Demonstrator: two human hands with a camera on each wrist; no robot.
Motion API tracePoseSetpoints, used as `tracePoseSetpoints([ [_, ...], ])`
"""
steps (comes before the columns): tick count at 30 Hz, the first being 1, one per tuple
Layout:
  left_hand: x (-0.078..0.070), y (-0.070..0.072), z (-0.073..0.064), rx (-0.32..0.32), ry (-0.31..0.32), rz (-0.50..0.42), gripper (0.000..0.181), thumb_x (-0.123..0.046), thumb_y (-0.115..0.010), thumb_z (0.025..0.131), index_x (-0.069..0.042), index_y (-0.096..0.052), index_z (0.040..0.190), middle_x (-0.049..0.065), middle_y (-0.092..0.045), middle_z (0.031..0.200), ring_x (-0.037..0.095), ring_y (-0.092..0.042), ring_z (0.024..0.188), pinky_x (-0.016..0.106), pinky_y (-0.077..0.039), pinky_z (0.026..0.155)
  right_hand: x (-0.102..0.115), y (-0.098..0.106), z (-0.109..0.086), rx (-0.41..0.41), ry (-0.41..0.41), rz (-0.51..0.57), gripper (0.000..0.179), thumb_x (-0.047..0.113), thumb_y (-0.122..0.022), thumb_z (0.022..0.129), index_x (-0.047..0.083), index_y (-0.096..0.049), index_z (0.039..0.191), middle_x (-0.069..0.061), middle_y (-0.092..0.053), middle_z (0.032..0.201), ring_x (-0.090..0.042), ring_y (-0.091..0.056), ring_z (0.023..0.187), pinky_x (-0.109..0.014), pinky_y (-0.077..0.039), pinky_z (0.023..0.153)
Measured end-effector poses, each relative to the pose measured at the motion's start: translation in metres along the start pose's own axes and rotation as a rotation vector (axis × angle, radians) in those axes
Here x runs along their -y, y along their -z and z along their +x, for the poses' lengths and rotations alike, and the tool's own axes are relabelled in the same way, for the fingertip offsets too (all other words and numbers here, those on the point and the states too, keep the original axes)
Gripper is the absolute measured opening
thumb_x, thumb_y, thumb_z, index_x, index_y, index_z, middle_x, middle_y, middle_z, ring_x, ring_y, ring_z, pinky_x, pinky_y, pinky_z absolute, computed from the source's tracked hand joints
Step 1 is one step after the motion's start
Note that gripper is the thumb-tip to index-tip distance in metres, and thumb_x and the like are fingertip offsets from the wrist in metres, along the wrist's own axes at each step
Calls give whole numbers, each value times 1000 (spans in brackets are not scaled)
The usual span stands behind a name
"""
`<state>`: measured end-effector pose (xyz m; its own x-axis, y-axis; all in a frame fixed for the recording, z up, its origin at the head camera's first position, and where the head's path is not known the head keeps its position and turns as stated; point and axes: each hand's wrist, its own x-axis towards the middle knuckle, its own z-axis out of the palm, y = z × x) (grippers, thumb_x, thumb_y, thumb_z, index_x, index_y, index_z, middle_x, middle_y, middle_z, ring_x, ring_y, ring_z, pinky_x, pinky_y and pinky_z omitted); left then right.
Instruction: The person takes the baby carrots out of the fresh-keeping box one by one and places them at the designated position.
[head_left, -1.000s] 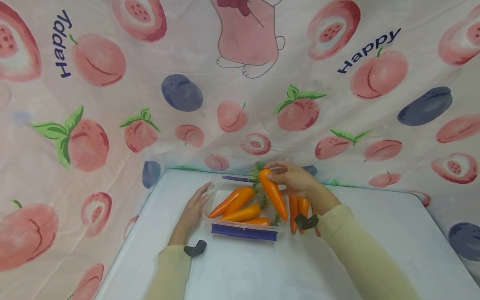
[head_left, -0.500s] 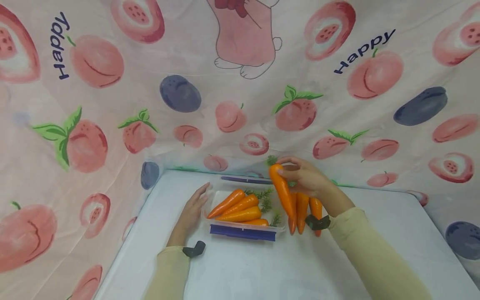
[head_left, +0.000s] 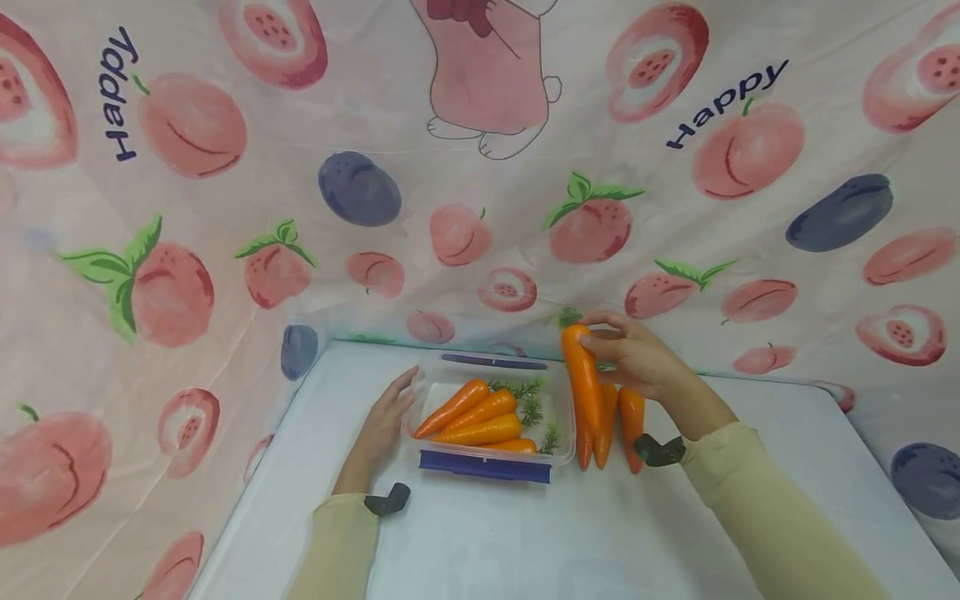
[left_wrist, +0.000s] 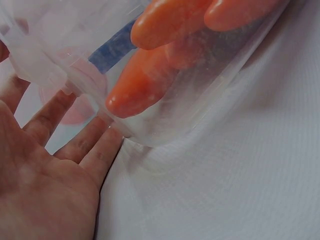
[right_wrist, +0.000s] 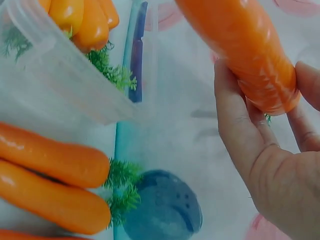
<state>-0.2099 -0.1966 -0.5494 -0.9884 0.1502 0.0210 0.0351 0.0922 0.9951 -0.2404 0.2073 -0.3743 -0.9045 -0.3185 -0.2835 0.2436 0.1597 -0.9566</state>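
Observation:
My right hand (head_left: 636, 357) holds a toy carrot (head_left: 582, 375) near its thick, leafy end, with fingers and thumb round it in the right wrist view. Its tip points down over the carrots (head_left: 604, 433) lying right of the box. A clear plastic box (head_left: 564, 400) with blue latches stands in front of me. Inside it, several orange carrots (head_left: 480, 429) lie with green tops to the right. My left hand (head_left: 381, 429) rests against the box's left side. In the left wrist view its extended fingers (left_wrist: 82, 145) touch the clear wall.
Another carrot (head_left: 632, 417) lies at the right end of the row outside the box. The white table (head_left: 480, 542) meets a fruit-printed cloth (head_left: 450, 283) behind and at the left. A blue latch flap (head_left: 483, 468) sticks out along the box's near side.
My right hand has carried the carrot rightward, from over the box's right part to above the carrots outside. My left hand has stayed at the box's side.

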Motion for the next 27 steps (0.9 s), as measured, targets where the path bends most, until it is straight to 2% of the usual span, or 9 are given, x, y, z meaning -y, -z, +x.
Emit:
tracePoseSetpoints([
  [7, 3, -1, 0, 7, -8, -47, 52, -32, -47, 107, -17, -41, 157, 6, -37, 165, 32, -26, 156, 57, -15, 128, -6, 15, -9, -34, 6, -6, 50, 35, -63, 102, 13, -43, 142, -4, -58, 130, -23, -61, 114, -46, -58, 97],
  [13, 2, -1, 0, 7, -20, -49, 51, -30, -47, 108, -17, -41, 156, 7, -38, 164, 32, -28, 155, 56, -17, 128, -18, 31, -19, -103, -7, -33, 50, 38, -63, 101, 17, -44, 142, 4, -61, 125, -21, -59, 114, -40, -56, 93],
  [16, 1, -1, 0, 3, -23, -32, 50, -31, -47, 108, -18, -42, 156, 7, -38, 164, 31, -26, 156, 56, -14, 128, -25, 40, -22, -144, -15, -75, 56, 42, -64, 100, 17, -42, 145, 2, -59, 128, -19, -60, 113, -40, -56, 95],
  [20, -1, -1, -1, -6, -15, 35, 50, -35, -46, 108, -22, -43, 156, 4, -38, 165, 29, -24, 157, 58, -12, 128, -34, 54, -25, -182, -26, -107, 64, 45, -65, 98, 17, -39, 150, 2, -58, 131, -15, -65, 111, -48, -57, 99],
  [23, -2, -1, -2, -9, 0, 72, 49, -37, -46, 108, -25, -43, 155, 2, -37, 165, 28, -23, 158, 59, -11, 128, -41, 66, -28, -192, -39, -97, 63, 44, -65, 99, 17, -39, 149, 5, -61, 126, -13, -67, 109, -51, -57, 100],
  [27, -2, -1, -1, -13, 12, 72, 49, -37, -45, 108, -27, -43, 156, 0, -36, 165, 28, -21, 158, 59, -10, 128, -50, 79, -32, -206, -54, -78, 56, 44, -64, 100, 19, -41, 145, 12, -63, 118, -11, -66, 106, -46, -59, 96],
])
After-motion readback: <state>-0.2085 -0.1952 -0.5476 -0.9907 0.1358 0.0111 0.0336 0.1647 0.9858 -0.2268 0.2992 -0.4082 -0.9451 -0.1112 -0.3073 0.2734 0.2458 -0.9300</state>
